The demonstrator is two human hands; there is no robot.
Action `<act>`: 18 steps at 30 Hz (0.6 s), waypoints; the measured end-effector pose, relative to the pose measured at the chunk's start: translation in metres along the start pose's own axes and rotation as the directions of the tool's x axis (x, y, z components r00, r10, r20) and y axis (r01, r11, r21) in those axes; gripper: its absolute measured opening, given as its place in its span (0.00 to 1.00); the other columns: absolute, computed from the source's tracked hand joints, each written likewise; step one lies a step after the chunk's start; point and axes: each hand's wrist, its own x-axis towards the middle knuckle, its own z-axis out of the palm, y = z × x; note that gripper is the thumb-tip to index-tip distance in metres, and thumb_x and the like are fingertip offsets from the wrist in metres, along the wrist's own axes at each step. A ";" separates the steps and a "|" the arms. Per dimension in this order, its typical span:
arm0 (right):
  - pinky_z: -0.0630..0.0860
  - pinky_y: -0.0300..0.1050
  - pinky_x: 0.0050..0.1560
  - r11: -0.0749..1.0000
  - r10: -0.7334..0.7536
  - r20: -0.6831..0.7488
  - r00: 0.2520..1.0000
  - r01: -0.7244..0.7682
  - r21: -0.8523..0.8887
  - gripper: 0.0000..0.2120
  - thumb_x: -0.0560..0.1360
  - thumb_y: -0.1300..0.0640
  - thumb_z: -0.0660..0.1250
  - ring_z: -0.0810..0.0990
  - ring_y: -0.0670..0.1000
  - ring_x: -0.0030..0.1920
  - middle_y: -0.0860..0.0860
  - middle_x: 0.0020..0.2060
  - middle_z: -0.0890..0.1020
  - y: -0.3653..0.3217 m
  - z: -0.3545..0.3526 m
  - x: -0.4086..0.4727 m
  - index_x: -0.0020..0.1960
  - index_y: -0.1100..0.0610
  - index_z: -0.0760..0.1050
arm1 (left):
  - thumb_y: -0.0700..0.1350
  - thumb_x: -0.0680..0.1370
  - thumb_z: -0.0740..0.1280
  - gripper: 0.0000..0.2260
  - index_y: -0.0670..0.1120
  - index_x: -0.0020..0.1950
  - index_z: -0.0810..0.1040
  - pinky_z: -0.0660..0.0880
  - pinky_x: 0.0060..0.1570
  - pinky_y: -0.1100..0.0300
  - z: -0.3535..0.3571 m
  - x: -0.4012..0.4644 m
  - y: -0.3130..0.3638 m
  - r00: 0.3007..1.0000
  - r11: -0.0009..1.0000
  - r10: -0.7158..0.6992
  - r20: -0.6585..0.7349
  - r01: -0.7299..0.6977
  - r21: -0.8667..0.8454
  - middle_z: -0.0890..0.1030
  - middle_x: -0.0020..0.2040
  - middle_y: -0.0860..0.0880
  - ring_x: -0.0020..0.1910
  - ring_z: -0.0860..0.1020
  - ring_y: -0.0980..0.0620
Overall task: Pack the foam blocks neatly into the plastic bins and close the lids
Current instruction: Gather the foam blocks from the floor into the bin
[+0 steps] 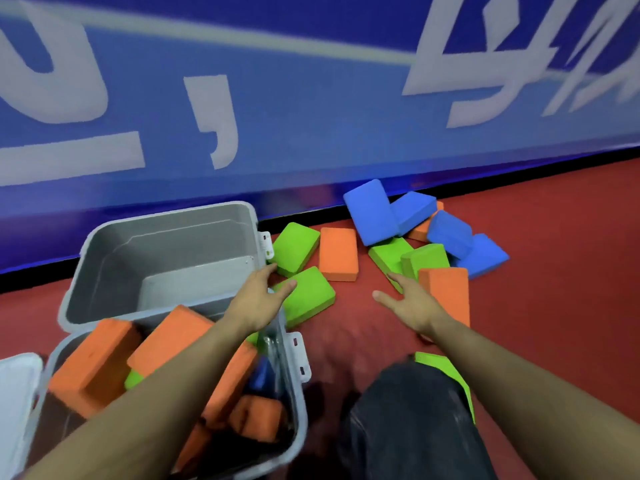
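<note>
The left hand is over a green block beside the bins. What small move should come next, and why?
Probably the left hand should close its grip on the green block under its fingers and lift it into the empty grey bin beside it. The fingers already lie on the block's near corner, and the near bin looks crowded with orange blocks.

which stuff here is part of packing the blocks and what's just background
Job: loose foam blocks on the floor; empty grey bin; part-filled bin; left hand; right hand.
Background: blue banner; red floor.
</note>
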 end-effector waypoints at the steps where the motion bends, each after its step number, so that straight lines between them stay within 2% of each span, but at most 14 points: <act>1: 0.62 0.47 0.76 0.999 0.047 -0.005 0.999 -0.047 0.024 0.38 0.76 0.39 0.69 0.67 0.53 0.76 0.53 0.76 0.68 0.020 -0.008 0.001 0.79 0.55 0.63 | 0.67 0.76 0.65 0.37 0.46 0.78 0.66 0.67 0.73 0.49 0.017 0.011 0.011 1.000 1.000 -0.005 0.026 0.005 -0.008 0.72 0.75 0.45 0.72 0.72 0.47; 4: 0.70 0.43 0.65 0.984 0.155 -0.011 0.988 -0.153 0.089 0.43 0.73 0.35 0.71 0.78 0.53 0.64 0.52 0.66 0.77 0.081 -0.018 0.010 0.79 0.56 0.64 | 0.62 0.78 0.67 0.33 0.46 0.78 0.67 0.67 0.72 0.52 0.072 0.043 0.044 0.994 0.999 -0.017 0.105 0.021 -0.041 0.72 0.74 0.46 0.72 0.72 0.48; 5: 0.70 0.43 0.65 0.977 0.186 -0.012 0.982 -0.184 0.105 0.40 0.74 0.38 0.71 0.78 0.55 0.64 0.54 0.68 0.77 0.101 -0.019 0.013 0.78 0.57 0.64 | 0.60 0.79 0.67 0.31 0.45 0.78 0.67 0.68 0.69 0.55 0.093 0.052 0.053 0.991 0.999 -0.021 0.132 0.026 -0.037 0.74 0.73 0.46 0.70 0.73 0.48; 7: 0.65 0.42 0.70 0.961 0.253 -0.015 0.967 -0.250 0.119 0.36 0.77 0.44 0.71 0.72 0.55 0.72 0.57 0.72 0.73 0.143 -0.019 0.019 0.78 0.61 0.64 | 0.58 0.80 0.67 0.29 0.44 0.77 0.68 0.68 0.62 0.59 0.134 0.071 0.069 0.981 1.000 -0.027 0.191 0.029 -0.011 0.76 0.67 0.46 0.64 0.76 0.48; 10: 0.64 0.45 0.71 0.909 0.379 0.021 0.925 -0.376 0.182 0.40 0.75 0.41 0.72 0.69 0.57 0.74 0.58 0.67 0.75 0.204 -0.011 0.034 0.79 0.60 0.62 | 0.59 0.80 0.67 0.32 0.43 0.78 0.66 0.66 0.67 0.60 0.200 0.102 0.079 0.949 0.998 -0.047 0.311 0.034 0.046 0.72 0.74 0.43 0.70 0.74 0.47; 13: 0.64 0.47 0.74 0.844 0.473 0.082 0.878 -0.477 0.243 0.44 0.73 0.41 0.75 0.69 0.56 0.75 0.57 0.74 0.71 0.260 0.006 0.047 0.79 0.59 0.61 | 0.64 0.77 0.68 0.38 0.45 0.80 0.62 0.68 0.72 0.54 0.265 0.127 0.082 0.893 0.994 -0.091 0.440 0.058 0.088 0.69 0.77 0.45 0.72 0.72 0.47; 15: 0.67 0.50 0.73 0.795 0.535 0.104 0.838 -0.542 0.272 0.45 0.71 0.40 0.76 0.70 0.58 0.73 0.58 0.74 0.71 0.289 0.018 0.055 0.79 0.58 0.61 | 0.65 0.75 0.70 0.41 0.47 0.80 0.61 0.69 0.72 0.51 0.305 0.142 0.086 0.862 0.991 -0.127 0.490 0.092 0.095 0.69 0.77 0.46 0.72 0.72 0.48; 18: 0.68 0.54 0.73 0.726 0.622 0.136 0.771 -0.633 0.267 0.48 0.70 0.37 0.76 0.67 0.61 0.75 0.59 0.75 0.65 0.324 0.039 0.064 0.81 0.54 0.58 | 0.65 0.74 0.71 0.43 0.47 0.81 0.58 0.70 0.71 0.54 0.360 0.160 0.098 0.828 0.988 -0.151 0.540 0.139 0.064 0.68 0.78 0.46 0.73 0.71 0.48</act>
